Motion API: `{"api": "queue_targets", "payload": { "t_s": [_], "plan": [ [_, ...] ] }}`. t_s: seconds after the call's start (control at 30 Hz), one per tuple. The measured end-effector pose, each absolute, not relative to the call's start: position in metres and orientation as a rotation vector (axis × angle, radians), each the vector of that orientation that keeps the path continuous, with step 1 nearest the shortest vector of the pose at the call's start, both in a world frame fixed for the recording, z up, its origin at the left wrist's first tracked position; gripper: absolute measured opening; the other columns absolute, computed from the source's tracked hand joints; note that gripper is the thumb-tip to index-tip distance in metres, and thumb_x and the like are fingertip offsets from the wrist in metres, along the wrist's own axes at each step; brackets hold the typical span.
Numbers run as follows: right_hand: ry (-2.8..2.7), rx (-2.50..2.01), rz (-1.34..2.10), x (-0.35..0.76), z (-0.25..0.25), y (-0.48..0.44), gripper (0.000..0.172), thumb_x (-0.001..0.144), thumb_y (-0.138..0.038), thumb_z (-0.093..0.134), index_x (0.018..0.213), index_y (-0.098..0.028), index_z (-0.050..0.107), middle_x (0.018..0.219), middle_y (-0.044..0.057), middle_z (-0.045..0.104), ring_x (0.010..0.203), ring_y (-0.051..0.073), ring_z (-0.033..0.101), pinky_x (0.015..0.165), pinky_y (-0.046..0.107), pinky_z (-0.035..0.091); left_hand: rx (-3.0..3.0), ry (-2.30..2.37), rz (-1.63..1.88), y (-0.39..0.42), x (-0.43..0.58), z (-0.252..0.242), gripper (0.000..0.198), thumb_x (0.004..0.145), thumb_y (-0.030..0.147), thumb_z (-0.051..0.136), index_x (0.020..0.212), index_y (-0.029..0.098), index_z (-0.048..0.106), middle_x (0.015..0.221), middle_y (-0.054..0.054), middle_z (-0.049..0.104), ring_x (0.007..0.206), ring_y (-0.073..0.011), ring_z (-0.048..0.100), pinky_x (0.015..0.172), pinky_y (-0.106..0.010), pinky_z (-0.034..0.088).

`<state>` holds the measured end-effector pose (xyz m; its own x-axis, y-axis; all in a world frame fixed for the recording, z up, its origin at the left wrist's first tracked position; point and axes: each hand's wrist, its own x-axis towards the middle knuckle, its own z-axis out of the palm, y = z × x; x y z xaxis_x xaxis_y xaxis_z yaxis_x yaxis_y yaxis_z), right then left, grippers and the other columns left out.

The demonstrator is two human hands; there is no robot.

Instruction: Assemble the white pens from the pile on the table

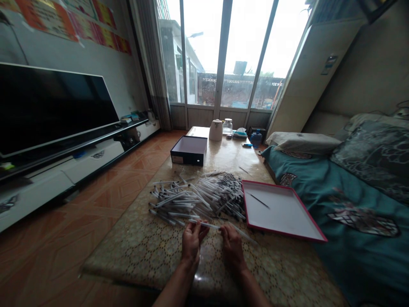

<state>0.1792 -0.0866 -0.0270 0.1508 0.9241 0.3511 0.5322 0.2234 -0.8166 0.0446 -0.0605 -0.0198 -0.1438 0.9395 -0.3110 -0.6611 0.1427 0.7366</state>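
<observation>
At the near edge of the table (128,256), a thin clear pen tube (204,224) is held level between the hands, which are both closed on it. The left hand (192,241) is curled, with one end of the tube pinched in its fingers, while the other end is gripped by the right hand (232,248). A second tube (244,233) is seen sticking out past the right hand toward the lower right; whether it is gripped cannot be told.

Just ahead of the hands, a large heap of similar tubes (198,198) is spread loosely over the table's patterned cover. To the right of the heap, a shallow white tray with a red rim (284,232) is set at the table's edge, and one thin dark refill (259,200) is laid inside it. Farther along the table, a black box (188,150) is placed, with a white jug (215,130) and a glass jar (227,126) beyond it. A bed with a teal cover (351,213) is seen on the right, and a flat television (54,108) is mounted above a low white cabinet (89,164) on the left.
</observation>
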Motion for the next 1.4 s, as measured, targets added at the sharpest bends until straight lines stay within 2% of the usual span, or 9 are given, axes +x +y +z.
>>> {"api": "queue_targets", "payload": {
  "t_s": [0.1,0.23,0.4,0.57,0.73,0.87,1.03,1.23,1.4],
  "plan": [
    [-1.508,-1.449,0.479,0.1792,-0.0283,-0.0867,0.033,0.091,-0.038,0.035,0.072,-0.019,0.054,0.071,0.002,0.055,0.067,0.015,0.052,0.064,0.026,0.04,0.394,0.946,1.442,-0.0606,0.0442,-0.021,0.016,0.071,0.021,0.067,0.081,0.013,0.057,0.077,-0.005,0.068,0.07,-0.0148,0.066,0.068,-0.029,0.055],
    [-1.47,-1.423,0.507,0.1795,-0.0277,-0.0863,0.025,0.085,-0.039,0.047,0.095,-0.017,0.054,0.075,0.002,0.056,0.065,0.015,0.052,0.061,0.025,0.042,0.395,0.922,1.453,-0.0605,0.0444,-0.0217,0.017,0.071,0.022,0.067,0.081,0.013,0.057,0.077,-0.005,0.068,0.071,-0.0144,0.066,0.068,-0.027,0.055],
    [-1.513,-1.445,0.457,0.1794,-0.0289,-0.0859,0.031,0.09,-0.035,0.036,0.072,-0.019,0.057,0.073,0.002,0.057,0.069,0.016,0.054,0.066,0.026,0.041,0.383,0.919,1.466,-0.061,0.045,-0.0203,0.019,0.069,0.022,0.069,0.081,0.014,0.057,0.077,-0.005,0.068,0.07,-0.0149,0.066,0.067,-0.028,0.055],
    [-1.467,-1.424,0.514,0.179,-0.0278,-0.0867,0.027,0.086,-0.038,0.045,0.101,-0.018,0.055,0.073,0.001,0.058,0.064,0.015,0.054,0.061,0.025,0.042,0.368,0.923,1.469,-0.0613,0.0451,-0.0191,0.019,0.069,0.023,0.07,0.08,0.014,0.058,0.078,-0.005,0.068,0.071,-0.015,0.066,0.067,-0.028,0.055],
    [-1.504,-1.445,0.508,0.1789,-0.0283,-0.0867,0.032,0.09,-0.036,0.035,0.075,-0.019,0.057,0.071,0.002,0.058,0.067,0.016,0.055,0.064,0.026,0.041,0.378,0.927,1.466,-0.0612,0.045,-0.0193,0.018,0.069,0.023,0.069,0.079,0.013,0.058,0.077,-0.005,0.068,0.07,-0.015,0.066,0.066,-0.027,0.056],
    [-1.47,-1.418,0.56,0.1787,-0.0283,-0.0868,0.028,0.086,-0.038,0.044,0.101,-0.017,0.054,0.077,0.002,0.06,0.066,0.015,0.056,0.062,0.024,0.043,0.375,0.929,1.468,-0.0612,0.0448,-0.0193,0.018,0.07,0.022,0.069,0.081,0.013,0.058,0.078,-0.006,0.069,0.071,-0.015,0.066,0.067,-0.027,0.055],
    [-1.537,-1.431,0.545,0.179,-0.03,-0.087,0.034,0.091,-0.036,0.033,0.076,-0.019,0.058,0.066,0.001,0.058,0.062,0.014,0.055,0.06,0.024,0.04,0.385,0.926,1.47,-0.0614,0.0449,-0.0197,0.018,0.07,0.022,0.068,0.081,0.013,0.058,0.076,-0.005,0.068,0.071,-0.0148,0.066,0.067,-0.028,0.055],
    [-1.439,-1.401,0.641,0.1801,-0.0297,-0.0868,0.025,0.086,-0.033,0.044,0.102,-0.018,0.055,0.082,0.004,0.064,0.073,0.017,0.06,0.067,0.025,0.044,0.385,0.928,1.482,-0.0604,0.0448,-0.0221,0.018,0.07,0.022,0.069,0.081,0.013,0.058,0.077,-0.005,0.068,0.072,-0.0155,0.066,0.067,-0.029,0.056],
    [-1.453,-1.375,0.654,0.1811,-0.0277,-0.0872,0.023,0.087,-0.031,0.041,0.092,-0.018,0.059,0.079,0.004,0.064,0.075,0.018,0.059,0.069,0.026,0.043,0.373,0.925,1.471,-0.0598,0.0445,-0.0243,0.016,0.071,0.022,0.068,0.08,0.013,0.057,0.077,-0.005,0.068,0.072,-0.015,0.066,0.067,-0.027,0.055]
  ]
}}
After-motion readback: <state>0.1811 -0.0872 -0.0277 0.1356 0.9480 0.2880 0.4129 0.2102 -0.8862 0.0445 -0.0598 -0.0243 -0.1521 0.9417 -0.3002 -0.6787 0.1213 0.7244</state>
